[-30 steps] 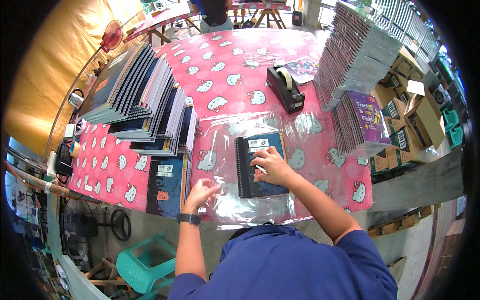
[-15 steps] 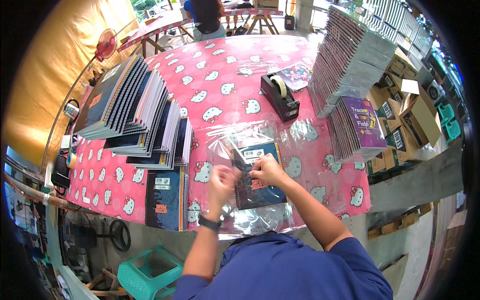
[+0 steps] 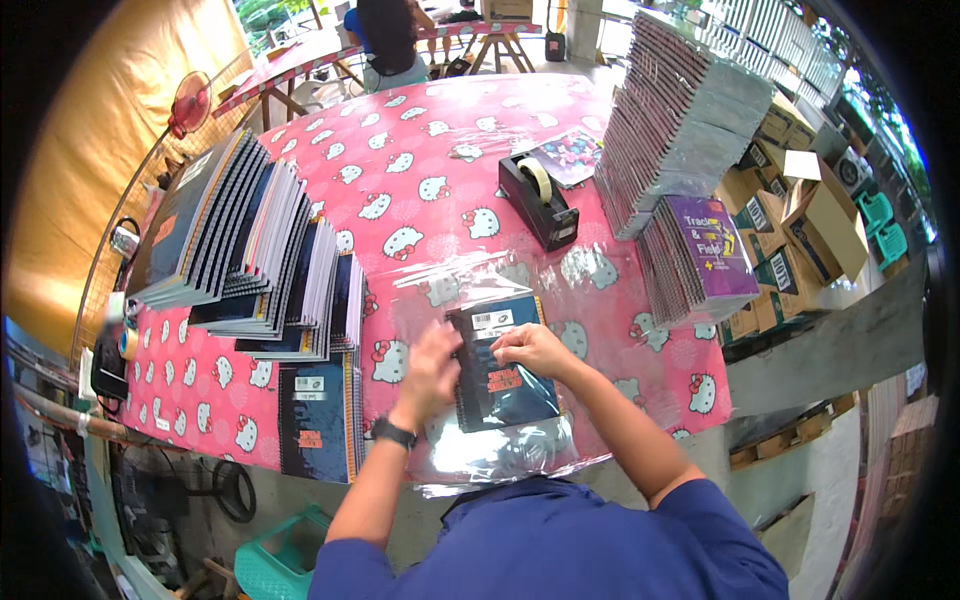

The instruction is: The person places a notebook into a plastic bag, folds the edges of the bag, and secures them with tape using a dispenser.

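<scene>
A dark blue spiral notebook (image 3: 520, 408) with a white label lies in front of me on a clear plastic sheet (image 3: 620, 350). My right hand (image 3: 535, 352) rests over the notebook's upper middle, fingers curled and their tips pressed together; anything pinched there is too small to make out. At the notebook's left, spiral edge is my left hand (image 3: 430, 368), slightly blurred, its fingers stretched out and holding nothing visible. A dark watch (image 3: 393, 432) is on my left wrist.
Stacked spiral notebooks (image 3: 220, 230) stand at left, with similar ones (image 3: 318, 425) nearer me. A black tape dispenser (image 3: 540, 205) sits beyond the sheet. Tall wrapped notebooks (image 3: 670, 120) and purple books (image 3: 705, 250) rise at right. Cartons (image 3: 790, 250) lie beyond; a person (image 3: 390, 45) sits at the far table.
My left hand has drawn a little away from the notebook, and its fingers have spread. The right hand stays over the notebook. The whole view has shifted slightly.
</scene>
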{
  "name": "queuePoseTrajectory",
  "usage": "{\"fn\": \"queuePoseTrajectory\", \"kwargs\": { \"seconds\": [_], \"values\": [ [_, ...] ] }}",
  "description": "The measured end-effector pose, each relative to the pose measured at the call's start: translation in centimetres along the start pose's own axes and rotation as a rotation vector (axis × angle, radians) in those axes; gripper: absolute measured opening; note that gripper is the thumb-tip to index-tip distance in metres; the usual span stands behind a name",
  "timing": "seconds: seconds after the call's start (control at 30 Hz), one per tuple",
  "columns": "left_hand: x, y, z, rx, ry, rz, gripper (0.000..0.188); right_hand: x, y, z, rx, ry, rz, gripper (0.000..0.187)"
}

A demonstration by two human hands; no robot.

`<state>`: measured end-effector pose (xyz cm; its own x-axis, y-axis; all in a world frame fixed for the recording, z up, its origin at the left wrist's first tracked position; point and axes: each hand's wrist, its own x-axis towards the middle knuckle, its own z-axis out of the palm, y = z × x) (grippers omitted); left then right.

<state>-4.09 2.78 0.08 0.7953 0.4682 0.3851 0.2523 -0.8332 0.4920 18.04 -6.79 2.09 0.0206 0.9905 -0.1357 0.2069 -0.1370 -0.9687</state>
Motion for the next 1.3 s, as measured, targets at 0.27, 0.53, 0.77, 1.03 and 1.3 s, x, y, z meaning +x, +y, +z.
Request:
{"fn": "queuePoseTrajectory", "kwargs": {
  "seconds": [0.27, 0.53, 0.77, 1.03, 1.3],
  "values": [
    [-2.5, 2.3, 1.4, 0.037, -0.136, -0.180, 0.061, -3.1, -2.2, -1.9, -1.132, -0.206, -0.113, 0.098],
    [-1.2, 2.7, 1.3, -0.105, -0.205, -0.148, 0.064, -2.4, -1.8, 0.5, -1.023, -0.056, 0.030, 0.112],
    [2.2, 4.8, 1.2, 0.145, -0.315, -0.191, 0.066, -1.4, -1.3, 1.5, -1.128, 0.010, 0.033, 0.122],
    [3.5, 5.3, 1.3, 0.260, -0.370, -0.187, 0.068, 2.5, 0.9, -5.8, -0.837, 0.294, -0.315, 0.089],
    [3.8, 5.4, 1.6, 0.230, -0.402, -0.188, 0.068, 13.6, 4.4, -21.1, -0.210, 0.772, 0.188, 0.063]
  ]
}}
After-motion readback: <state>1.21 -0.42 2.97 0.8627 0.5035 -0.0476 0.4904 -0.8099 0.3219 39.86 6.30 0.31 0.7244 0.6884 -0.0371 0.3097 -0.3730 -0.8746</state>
